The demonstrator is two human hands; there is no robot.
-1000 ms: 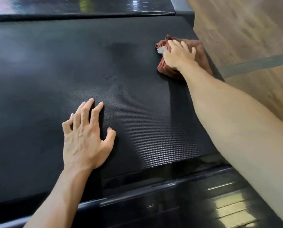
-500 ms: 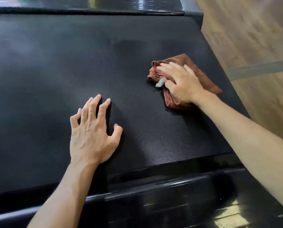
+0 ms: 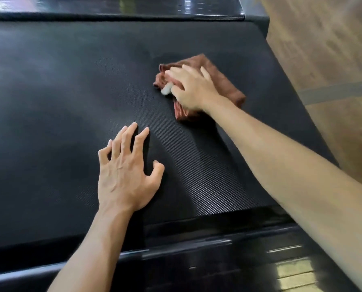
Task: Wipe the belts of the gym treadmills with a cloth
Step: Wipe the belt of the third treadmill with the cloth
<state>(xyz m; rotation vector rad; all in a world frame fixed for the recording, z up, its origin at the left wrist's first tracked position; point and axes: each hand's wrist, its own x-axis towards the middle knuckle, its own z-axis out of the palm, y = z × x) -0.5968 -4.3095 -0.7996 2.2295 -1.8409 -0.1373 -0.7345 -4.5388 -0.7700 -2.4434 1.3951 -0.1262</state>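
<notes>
**Cloth under the right hand on the belt**

Nearest, a glossy black rail (image 3: 197, 249) edges the belt (image 3: 60, 102). The left hand (image 3: 125, 175) rests on the belt, fingers spread and slightly arched, thumb out. Farther on, toward the belt's right side, the right hand (image 3: 192, 89) presses flat on a folded brown cloth (image 3: 224, 81), fingers extended and slightly apart. Wood floor (image 3: 333, 49) lies beyond the belt's right edge.

Black treadmill belt (image 3: 70, 106), wide and flat, covered in tiny bumps. Brown cloth (image 3: 222, 81), folded and crumpled, lying on the belt near its far right side. Small white tag (image 3: 166, 89) sticking out at the cloth's left edge.
</notes>
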